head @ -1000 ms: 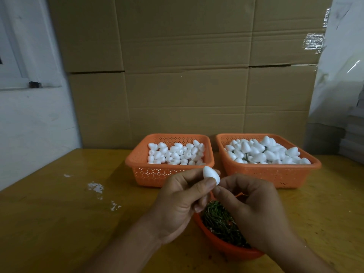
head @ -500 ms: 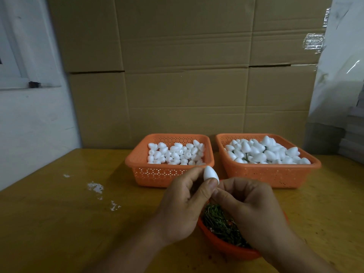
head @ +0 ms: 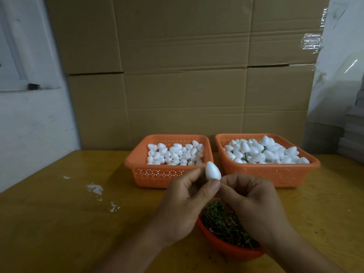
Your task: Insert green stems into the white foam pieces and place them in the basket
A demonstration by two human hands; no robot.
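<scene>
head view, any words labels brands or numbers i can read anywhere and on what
None can be read.
Cardboard boxes: plain, no print showing.
Tape patch on the boxes: shiny and crinkled, no text to make out.
Orange baskets, red bowl, foam piece and table: no markings.

Two orange baskets stand on the counter (head: 59,223), the left basket (head: 137,170) and the right basket (head: 307,170), each holding too many white foam pieces to count. One orange bowl (head: 226,249) holds a heap of green stems (head: 220,219). One foam piece (head: 212,171) is held up between two hands.
</scene>
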